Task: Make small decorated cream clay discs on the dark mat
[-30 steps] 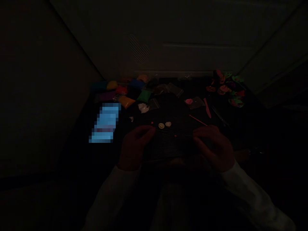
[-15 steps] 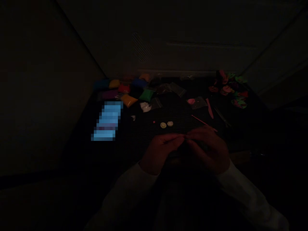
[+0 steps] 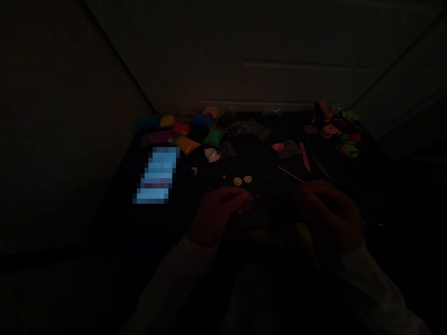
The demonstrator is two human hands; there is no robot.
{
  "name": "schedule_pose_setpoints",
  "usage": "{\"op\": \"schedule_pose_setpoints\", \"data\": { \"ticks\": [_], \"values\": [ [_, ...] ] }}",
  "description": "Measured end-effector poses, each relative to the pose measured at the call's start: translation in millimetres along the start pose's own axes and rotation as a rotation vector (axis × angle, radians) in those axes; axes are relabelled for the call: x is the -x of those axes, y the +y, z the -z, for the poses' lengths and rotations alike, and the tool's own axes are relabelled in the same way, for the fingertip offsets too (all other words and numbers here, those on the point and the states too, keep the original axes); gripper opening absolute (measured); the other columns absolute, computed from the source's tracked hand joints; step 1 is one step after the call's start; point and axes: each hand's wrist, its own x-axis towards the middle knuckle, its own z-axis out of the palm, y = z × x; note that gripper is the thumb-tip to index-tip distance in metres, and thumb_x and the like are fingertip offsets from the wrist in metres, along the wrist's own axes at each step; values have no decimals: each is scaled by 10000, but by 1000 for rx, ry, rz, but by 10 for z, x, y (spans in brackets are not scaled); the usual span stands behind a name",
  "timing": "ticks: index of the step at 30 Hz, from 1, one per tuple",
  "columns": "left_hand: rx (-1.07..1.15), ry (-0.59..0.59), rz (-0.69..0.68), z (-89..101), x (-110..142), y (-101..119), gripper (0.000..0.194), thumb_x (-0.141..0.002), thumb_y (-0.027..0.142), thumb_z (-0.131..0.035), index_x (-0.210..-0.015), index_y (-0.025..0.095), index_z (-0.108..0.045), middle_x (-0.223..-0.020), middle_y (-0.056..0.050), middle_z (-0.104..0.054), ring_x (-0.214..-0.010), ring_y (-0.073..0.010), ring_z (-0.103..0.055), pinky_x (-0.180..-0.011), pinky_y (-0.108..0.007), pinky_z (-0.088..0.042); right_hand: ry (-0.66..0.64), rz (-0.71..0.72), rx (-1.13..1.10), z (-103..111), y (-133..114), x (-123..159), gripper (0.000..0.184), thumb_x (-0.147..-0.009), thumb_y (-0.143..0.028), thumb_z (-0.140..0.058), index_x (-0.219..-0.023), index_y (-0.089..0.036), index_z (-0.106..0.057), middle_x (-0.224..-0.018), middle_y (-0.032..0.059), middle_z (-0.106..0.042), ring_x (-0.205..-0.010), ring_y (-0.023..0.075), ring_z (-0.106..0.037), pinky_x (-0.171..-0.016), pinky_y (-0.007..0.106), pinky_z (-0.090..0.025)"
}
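Yellowish discs (image 3: 238, 181) just beyond left hand (image 3: 217, 211)

Two bare hands work over a dark table (image 3: 195, 204) in dim light, the left hand (image 3: 218, 211) with fingertips drawn together near two small round pale-yellow pieces (image 3: 242, 180), the right hand (image 3: 331, 211) curled by the lower end of a thin pink stick (image 3: 290, 174). Whether either hand grips anything is too dark to tell. A pink knife-shaped tool (image 3: 305, 157) lies beside a clear bag (image 3: 289, 149). A lit, pixelated screen (image 3: 157, 176) glows at left below colorful packets (image 3: 188, 145), while multicolored pieces (image 3: 331, 128) cluster at the far right.
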Motion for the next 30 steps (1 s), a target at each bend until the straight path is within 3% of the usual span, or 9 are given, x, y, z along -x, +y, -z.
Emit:
{"op": "schedule_pose_setpoints", "data": {
  "ticks": [3,5,9,14,23,30],
  "values": [
    [-107,180,-54,181,-33,37,170,-655,309,-673,-770,185,-653,-660,1,-679,-554,-109,-569,-562,-235,-433,0,-78,26,36,150,-32,91,-777,-277,-565,-825,-248,-637,-835,15,-650,-793,177,-611,-703,330,-486],
    [-176,236,-82,280,-46,60,178,-631,297,-690,-763,183,-655,-624,5,-674,-561,-119,-579,-565,-234,-437,-13,-105,41,0,267,-51,101,-753,-300,-592,-817,-238,-639,-841,13,-656,-797,179,-613,-725,339,-483],
    [-318,261,-84,368,-62,84,184,-632,307,-683,-773,190,-665,-624,9,-678,-588,-135,-600,-573,-234,-450,-45,-122,78,-114,406,-80,131,-700,-330,-647,-768,-220,-625,-779,-3,-662,-740,164,-615,-693,316,-482],
    [-474,267,-152,371,-88,55,196,-668,331,-648,-816,207,-686,-739,-10,-702,-754,-175,-639,-721,-278,-478,-60,-141,60,-164,437,-88,143,-697,-343,-644,-743,-211,-615,-704,-8,-652,-640,146,-605,-605,285,-473],
    [-114,237,-78,372,-120,19,312,-655,294,-681,-938,166,-648,-863,-52,-710,-805,-182,-660,-785,-310,-511,-73,-155,14,-156,516,-89,175,-772,-350,-554,-817,-212,-653,-801,23,-676,-750,176,-625,-689,322,-479],
    [66,282,-94,391,-152,-14,210,-633,283,-702,-766,128,-651,-778,-47,-700,-762,-168,-662,-754,-296,-535,-65,-182,26,-161,545,-99,162,-745,-344,-589,-823,-220,-657,-779,9,-683,-733,173,-630,-674,318,-472]
  ]
}}
